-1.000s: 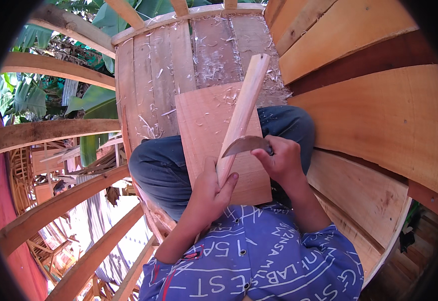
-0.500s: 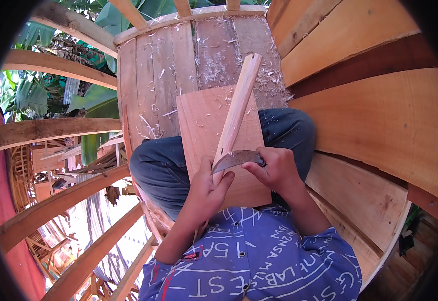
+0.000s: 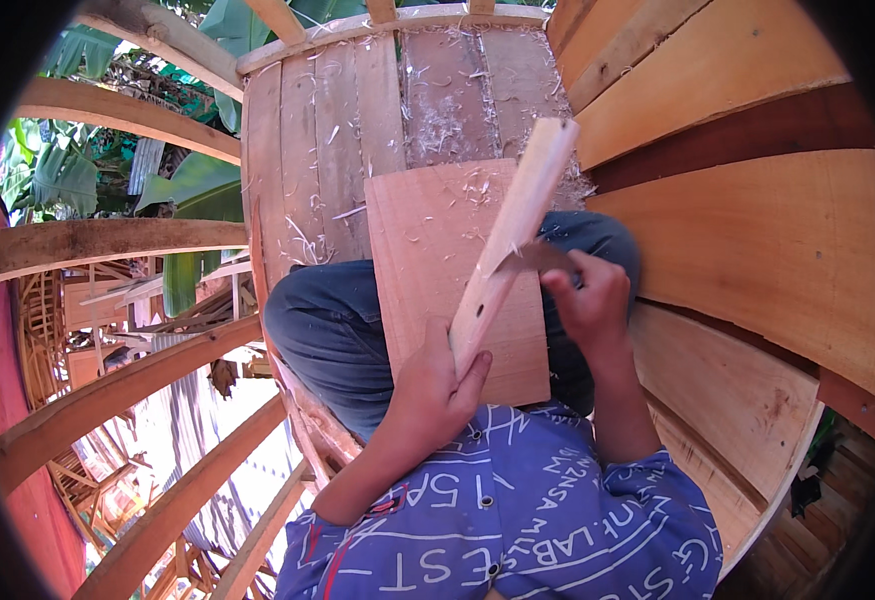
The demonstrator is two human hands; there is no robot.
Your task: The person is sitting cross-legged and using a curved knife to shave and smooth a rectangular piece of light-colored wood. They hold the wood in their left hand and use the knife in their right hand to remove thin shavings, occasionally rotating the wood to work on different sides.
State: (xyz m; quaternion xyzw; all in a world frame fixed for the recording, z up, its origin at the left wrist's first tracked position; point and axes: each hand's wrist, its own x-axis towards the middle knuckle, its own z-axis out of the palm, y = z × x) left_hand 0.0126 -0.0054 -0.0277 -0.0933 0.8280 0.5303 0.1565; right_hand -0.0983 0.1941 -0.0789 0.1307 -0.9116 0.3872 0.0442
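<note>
Flat board (image 3: 417,250) is laid over jeans (image 3: 327,310). Wood stick (image 3: 522,215) is held at a slant above the board, low end over the board's lower part, top end carried past its upper R corner. Low end is gripped by L hand (image 3: 431,385), closed round it at the board's lower L. By R hand (image 3: 597,300), just R of the board, a knife (image 3: 535,258) is held in a closed fist; its blade, a bit blurred, is set at the stick's R edge, nr the board's R side. Shavings (image 3: 303,240) are strewn on the board's upper part & on plank deck (image 3: 338,120) beyond it. Rails (image 3: 107,246) are seen well L of the board, wide planks (image 3: 737,220) to its R, printed blue shirt (image 3: 477,540) below it.
</note>
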